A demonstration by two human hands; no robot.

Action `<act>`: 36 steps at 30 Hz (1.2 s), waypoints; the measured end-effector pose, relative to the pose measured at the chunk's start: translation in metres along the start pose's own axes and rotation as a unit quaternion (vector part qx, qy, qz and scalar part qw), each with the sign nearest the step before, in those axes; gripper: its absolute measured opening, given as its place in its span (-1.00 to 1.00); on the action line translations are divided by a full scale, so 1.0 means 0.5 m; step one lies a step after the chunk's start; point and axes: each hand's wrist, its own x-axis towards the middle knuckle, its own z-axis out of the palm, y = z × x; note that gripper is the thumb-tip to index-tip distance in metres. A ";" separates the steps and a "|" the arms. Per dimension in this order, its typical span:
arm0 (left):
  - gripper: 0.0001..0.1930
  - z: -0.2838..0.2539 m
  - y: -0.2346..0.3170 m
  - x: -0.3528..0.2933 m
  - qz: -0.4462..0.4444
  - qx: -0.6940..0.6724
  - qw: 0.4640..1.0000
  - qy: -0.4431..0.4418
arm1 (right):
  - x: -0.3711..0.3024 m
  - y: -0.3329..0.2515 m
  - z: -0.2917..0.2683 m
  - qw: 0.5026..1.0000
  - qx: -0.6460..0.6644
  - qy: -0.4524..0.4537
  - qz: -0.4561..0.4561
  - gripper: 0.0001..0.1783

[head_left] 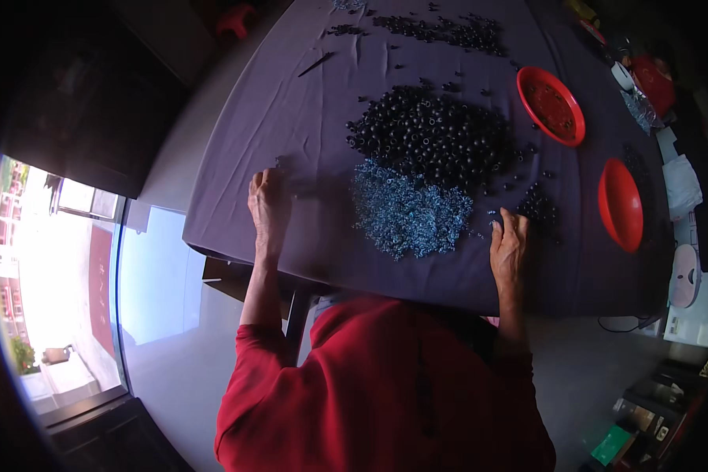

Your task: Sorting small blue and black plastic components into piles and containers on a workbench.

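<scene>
purple tablecloth (315,236), black bead heap (425,130), long axis roughly sideways

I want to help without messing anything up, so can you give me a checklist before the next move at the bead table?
1. Left hand clear of the blue bead pile: ok, bare purple cloth lies between.
2. Black bead pile apart from the blue one: not ok, their edges meet.
3. Right hand holding a bead: cannot tell, too small to make out.
4. Farther red dish and nearer red dish on the table: ok.
5. Loose black beads gathered up: not ok, they're scattered beyond the right hand.
</scene>
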 end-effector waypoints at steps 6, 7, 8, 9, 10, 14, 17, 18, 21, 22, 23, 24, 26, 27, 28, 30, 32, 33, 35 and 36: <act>-0.86 0.032 -0.038 0.019 -0.012 0.062 0.997 -0.038 | 0.001 0.013 0.042 0.999 0.007 0.022 -0.026 -0.81; -0.84 0.029 -0.013 0.026 0.007 0.075 0.997 0.005 | 0.001 0.014 0.046 0.999 0.010 0.035 -0.031 -0.81; -0.81 0.026 0.014 0.034 0.027 0.087 0.995 0.047 | 0.000 0.014 0.048 0.999 0.009 0.035 -0.026 -0.81; -0.80 0.019 0.041 0.046 0.044 0.046 0.998 0.029 | 0.000 0.014 0.048 0.999 0.015 0.028 -0.028 -0.82; -0.78 0.022 0.063 0.057 0.060 0.005 0.998 0.012 | -0.002 0.012 0.048 0.999 0.019 0.020 -0.030 -0.83; -0.78 0.101 0.126 0.097 0.133 -0.069 0.985 -0.087 | 0.000 0.006 0.039 0.999 0.021 0.011 -0.030 -0.84; -0.87 0.182 0.101 0.110 0.201 -0.058 0.973 -0.094 | 0.005 0.011 0.038 0.998 0.024 0.024 -0.052 -0.84; -0.89 0.185 0.118 0.111 0.186 -0.060 0.977 -0.081 | 0.006 0.019 0.044 0.998 0.037 0.033 -0.049 -0.84; -0.91 0.185 0.110 0.112 0.205 -0.067 0.972 -0.094 | 0.005 0.007 0.028 0.999 0.022 0.024 -0.027 -0.81; -0.92 0.174 0.109 0.113 0.208 -0.076 0.969 -0.108 | 0.005 0.013 0.033 0.996 0.074 0.055 0.008 -0.80; -0.94 0.176 0.106 0.108 0.113 -0.250 0.952 -0.133 | 0.003 0.024 0.037 0.987 0.126 0.086 0.041 -0.79; -0.96 0.173 0.101 0.098 0.011 -0.411 0.899 -0.153 | 0.000 0.035 0.046 0.972 0.192 0.098 0.090 -0.79; -0.92 0.113 0.158 0.080 -0.017 -0.361 0.918 -0.163 | -0.002 0.053 0.041 0.967 0.206 0.109 0.099 -0.81; -0.88 0.098 0.157 0.070 -0.062 -0.360 0.913 -0.179 | -0.001 0.051 0.039 0.961 0.232 0.112 0.096 -0.83; -0.88 0.092 0.164 0.049 -0.081 -0.456 0.863 -0.200 | -0.002 0.048 0.037 0.962 0.230 0.113 0.097 -0.83; -0.90 0.074 0.190 -0.001 -0.119 -0.562 0.780 -0.249 | -0.002 0.037 0.033 0.952 0.279 0.068 0.104 -0.85; -0.88 0.072 0.214 -0.055 -0.151 -0.663 0.677 -0.282 | -0.001 0.038 0.039 0.966 0.243 0.064 0.061 -0.85; -0.85 0.063 0.236 -0.075 -0.168 -0.679 0.647 -0.305 | -0.002 0.039 0.043 0.977 0.206 0.060 0.018 -0.85; -0.81 0.071 0.254 -0.109 -0.231 -0.721 0.555 -0.345 | -0.002 0.034 0.048 0.981 0.187 0.054 0.006 -0.87; -0.80 0.066 0.272 -0.120 -0.255 -0.738 0.514 -0.355 | 0.002 0.029 0.048 0.990 0.123 0.064 -0.021 -0.89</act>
